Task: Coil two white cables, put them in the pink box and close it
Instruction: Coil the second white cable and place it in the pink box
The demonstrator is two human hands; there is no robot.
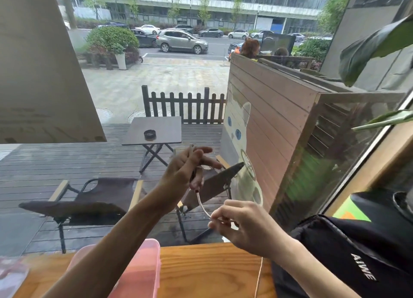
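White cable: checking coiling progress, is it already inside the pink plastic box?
No, the white cable spans between the left hand and right hand, above the pink plastic box.

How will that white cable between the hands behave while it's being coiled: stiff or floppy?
Probably floppy. The white cable sags in a curve between the left hand and the right hand, and its tail hangs limp over the wooden table. It looks thin and light, so loops will likely spring open unless they are pinched.

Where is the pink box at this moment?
In the head view the pink box sits at the lower left on the wooden table, partly hidden under the left forearm, left of the white cable trailing down from the right hand.
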